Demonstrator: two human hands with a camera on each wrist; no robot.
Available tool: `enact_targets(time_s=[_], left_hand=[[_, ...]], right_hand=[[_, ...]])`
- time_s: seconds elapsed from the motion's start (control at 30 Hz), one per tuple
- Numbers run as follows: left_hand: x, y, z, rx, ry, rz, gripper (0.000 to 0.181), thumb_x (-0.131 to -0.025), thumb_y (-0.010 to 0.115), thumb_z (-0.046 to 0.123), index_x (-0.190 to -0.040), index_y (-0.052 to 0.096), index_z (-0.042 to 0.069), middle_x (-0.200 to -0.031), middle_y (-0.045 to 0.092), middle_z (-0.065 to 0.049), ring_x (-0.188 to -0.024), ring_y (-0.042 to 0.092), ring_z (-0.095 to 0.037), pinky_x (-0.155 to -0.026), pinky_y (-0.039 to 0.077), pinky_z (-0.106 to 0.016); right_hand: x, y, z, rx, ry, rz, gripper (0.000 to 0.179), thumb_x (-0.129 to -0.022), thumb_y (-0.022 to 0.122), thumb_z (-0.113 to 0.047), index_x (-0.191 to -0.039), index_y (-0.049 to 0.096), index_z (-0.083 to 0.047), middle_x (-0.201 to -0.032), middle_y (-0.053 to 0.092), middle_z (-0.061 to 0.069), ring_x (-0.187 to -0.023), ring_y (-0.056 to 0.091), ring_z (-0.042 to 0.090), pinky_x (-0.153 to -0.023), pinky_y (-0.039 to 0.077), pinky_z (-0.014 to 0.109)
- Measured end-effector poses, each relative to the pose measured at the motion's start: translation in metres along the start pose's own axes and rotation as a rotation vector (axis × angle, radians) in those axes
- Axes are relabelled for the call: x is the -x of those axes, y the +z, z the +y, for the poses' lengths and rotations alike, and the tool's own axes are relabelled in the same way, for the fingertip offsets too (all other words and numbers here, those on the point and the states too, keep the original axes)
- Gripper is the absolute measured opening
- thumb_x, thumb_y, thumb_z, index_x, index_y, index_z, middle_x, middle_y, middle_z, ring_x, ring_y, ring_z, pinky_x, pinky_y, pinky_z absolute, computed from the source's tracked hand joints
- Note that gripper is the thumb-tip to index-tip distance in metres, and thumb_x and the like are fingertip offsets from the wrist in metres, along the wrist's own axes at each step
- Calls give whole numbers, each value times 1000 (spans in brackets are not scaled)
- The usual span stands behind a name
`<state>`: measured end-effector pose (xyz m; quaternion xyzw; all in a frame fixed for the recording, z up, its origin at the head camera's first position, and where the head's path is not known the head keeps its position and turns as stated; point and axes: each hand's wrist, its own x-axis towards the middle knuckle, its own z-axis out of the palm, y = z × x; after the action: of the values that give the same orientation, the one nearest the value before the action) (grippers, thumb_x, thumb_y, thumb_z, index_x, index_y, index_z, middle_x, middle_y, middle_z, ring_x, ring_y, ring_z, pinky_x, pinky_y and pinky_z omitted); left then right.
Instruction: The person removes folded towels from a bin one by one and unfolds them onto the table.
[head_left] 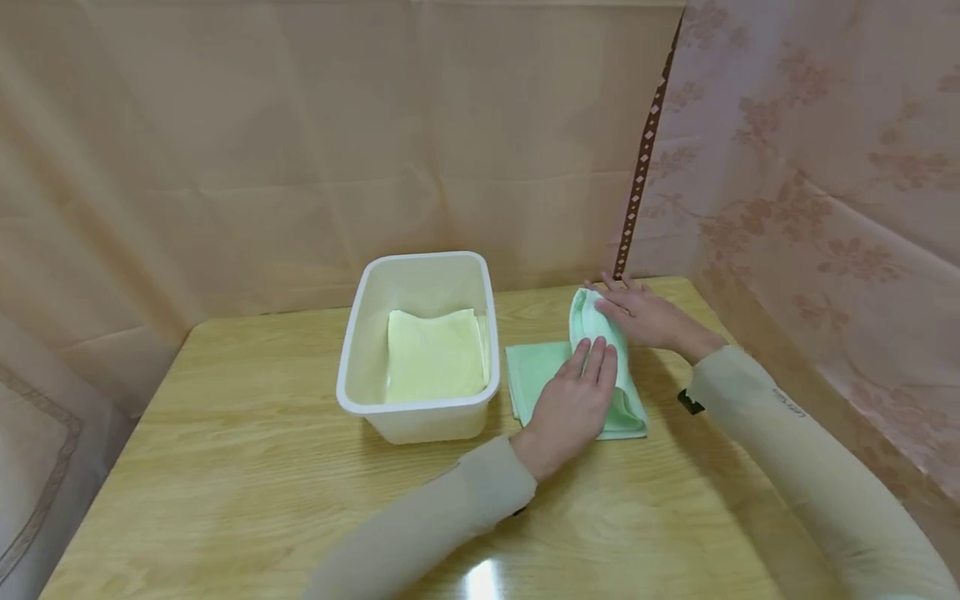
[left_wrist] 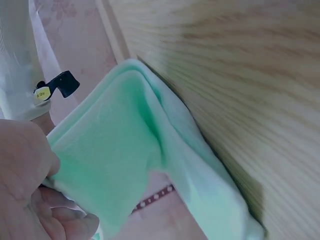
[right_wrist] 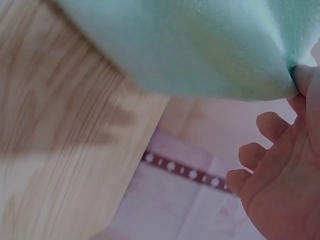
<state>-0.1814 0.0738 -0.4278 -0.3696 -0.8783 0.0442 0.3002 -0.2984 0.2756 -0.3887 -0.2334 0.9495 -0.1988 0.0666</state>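
A mint-green towel lies on the table right of the white tub, its right part raised and folding over toward the left. My left hand pinches the near end of the raised edge. In the left wrist view, the towel hangs from between thumb and fingers, with layers curving behind. At the far end, my right hand pinches the same edge. Its thumb and index finger hold the towel's corner in the right wrist view, while the other fingers stay apart from the cloth.
A white plastic tub stands left of the towel, with a folded pale-yellow cloth inside. The wooden table meets a beige curtain at the back. A floral-patterned curtain hangs along the right side.
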Motion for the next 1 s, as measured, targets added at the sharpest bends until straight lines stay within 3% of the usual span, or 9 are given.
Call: enact_targets(time_s=[0.27,0.53,0.63,0.83,1.0], left_hand=[[-31,6,27,-26,76,54,40,-106,41,15,-139,54,-3,-141,59,-16,-130,57,-26,-106,43,-29],[-52,22,51,17,81,48,38,-108,41,16,-140,54,1,-142,59,-14,-130,57,-25,-104,46,-28],[-58,30,60,54,82,-46,40,-108,42,18,-145,50,5,-146,55,-13,-132,55,-25,-100,48,-26],[-68,44,78,120,68,-257,48,-109,42,29,-155,39,15,-154,46,-11,-137,48,-27,-96,50,-23],[-68,45,84,249,-56,-461,65,-109,31,50,-160,27,11,-161,36,-9,-147,34,-22,-108,39,-23]], right_hand=[[28,-19,30,6,49,-2,61,-111,28,-47,-161,27,-14,-166,7,21,-148,-4,54,-113,-1,72],[56,-30,65,24,104,-17,61,-111,31,-46,-160,29,-11,-164,4,30,-148,-8,55,-112,-2,73],[62,-27,76,3,120,-38,60,-111,32,-44,-161,28,-11,-163,2,32,-147,-10,54,-110,-3,75],[68,-18,88,-32,148,-60,60,-111,34,-43,-162,25,-11,-163,7,33,-145,0,61,-106,5,81],[73,-13,84,-41,189,-119,65,-110,37,-44,-160,25,-2,-162,13,33,-143,5,63,-109,7,77]])
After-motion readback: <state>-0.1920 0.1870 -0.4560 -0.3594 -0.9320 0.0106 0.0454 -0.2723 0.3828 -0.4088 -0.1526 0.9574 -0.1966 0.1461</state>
